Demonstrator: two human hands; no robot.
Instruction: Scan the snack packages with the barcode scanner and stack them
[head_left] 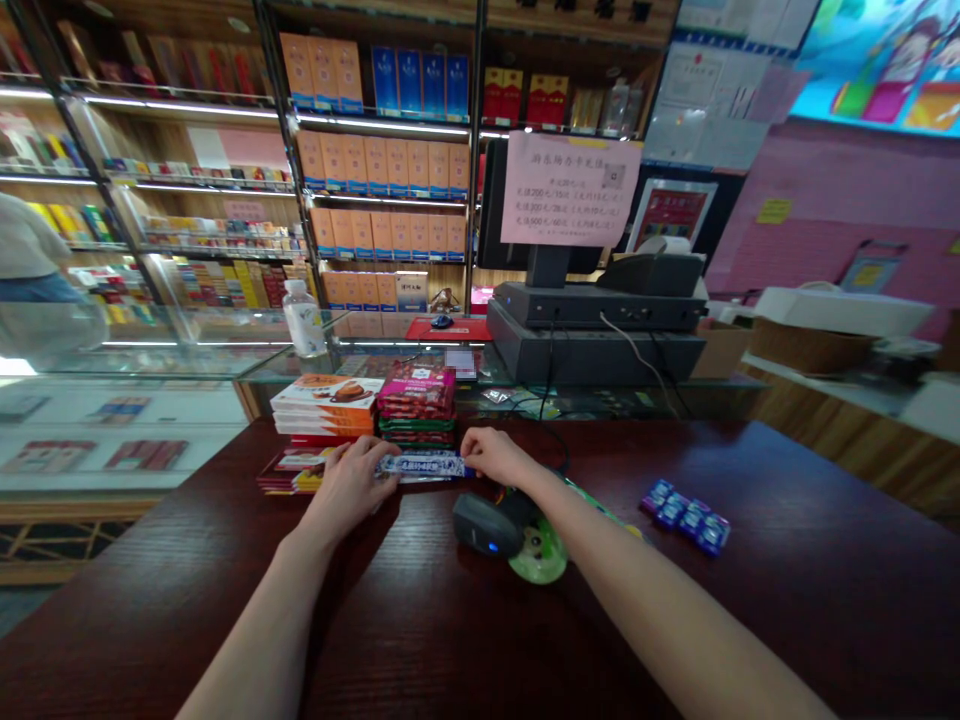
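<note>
A long, narrow blue-and-white packet [429, 465] lies level in front of the stacked goods, held between my two hands. At its left end my left hand [356, 482] grips it with thumb and fingers. My right hand [495, 457] pinches its right end. Directly behind is a stack of red and green snack bags [417, 392]. White-and-orange boxes [328, 402] are piled to the left, over flat red and yellow packs [294, 470]. Below my right wrist lies a black barcode scanner [487, 528] beside a green packet [541, 552], partly hidden by my forearm.
Several small blue packs [686, 515] lie right on the dark wooden counter [375, 640]. Behind stand a cash register [592, 335] with a pink notice [571, 190] and a white bottle [303, 320] on a glass case. A person [34, 260] is at far left.
</note>
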